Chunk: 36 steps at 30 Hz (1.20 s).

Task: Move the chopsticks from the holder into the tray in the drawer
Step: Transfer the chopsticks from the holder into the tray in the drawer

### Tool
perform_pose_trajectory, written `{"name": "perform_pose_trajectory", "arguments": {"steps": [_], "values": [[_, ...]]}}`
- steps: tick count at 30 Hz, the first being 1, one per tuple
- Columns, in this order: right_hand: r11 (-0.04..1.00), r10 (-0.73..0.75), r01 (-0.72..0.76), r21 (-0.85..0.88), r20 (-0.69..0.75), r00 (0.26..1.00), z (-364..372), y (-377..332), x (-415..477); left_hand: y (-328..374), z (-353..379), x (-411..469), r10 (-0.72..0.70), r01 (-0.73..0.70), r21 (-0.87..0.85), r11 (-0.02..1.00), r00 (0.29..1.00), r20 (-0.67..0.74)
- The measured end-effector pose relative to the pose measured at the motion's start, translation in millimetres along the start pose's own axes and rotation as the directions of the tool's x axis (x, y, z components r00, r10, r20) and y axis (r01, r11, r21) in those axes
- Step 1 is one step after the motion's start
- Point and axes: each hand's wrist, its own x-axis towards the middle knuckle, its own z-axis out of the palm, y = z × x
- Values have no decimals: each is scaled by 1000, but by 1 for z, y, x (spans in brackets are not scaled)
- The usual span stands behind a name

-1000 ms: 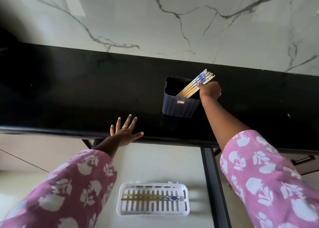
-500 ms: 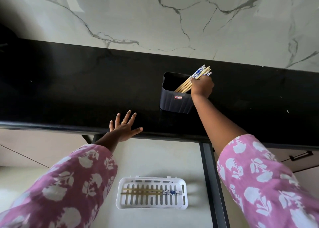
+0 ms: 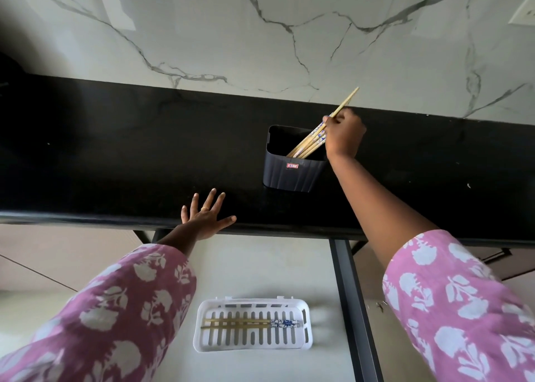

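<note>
Tray (image 3: 202,344): white, slotted, in the open drawer (image 3: 260,266) nearest the camera; one pair of chopsticks (image 3: 249,323) lies flat across it.
Left hand (image 3: 204,214): fingers spread wide, palm resting on the front edge of the black counter (image 3: 115,155), grasping nothing.
Holder (image 3: 291,173): dark ribbed box on the counter; a bundle of chopsticks (image 3: 307,144) leans toward its right rim.
Right hand (image 3: 345,134): pinched closed around a single chopstick (image 3: 346,102) that points up and right.
Hidden: the right hand covers the bundle's upper ends and the middle of the held stick.
</note>
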Motion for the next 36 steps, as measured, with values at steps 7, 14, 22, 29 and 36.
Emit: {"name": "perform_pose_trajectory", "arguments": {"steps": [7,14,22,29,36], "values": [[940,-204,234,247,-141,969,-32,-32,-8,1,1,-2,-2,2,2,1000,1000,-16],[881,-364,368,298,-70,929,-49,-22,-54,3,0,-8,-1,1,6,1000,1000,-30],[824,-566,525,215,267,780,-44,19,-144,2,2,-10,9,-8,8,1000,999,-53],[683,-503,722,105,785,362,-11,80,-236,1,2,-6,12,-12,7,1000,999,-48],[476,-281,875,90,958,55,15,114,-308,0,-2,-3,-1,1,14,1000,1000,-5]]}}
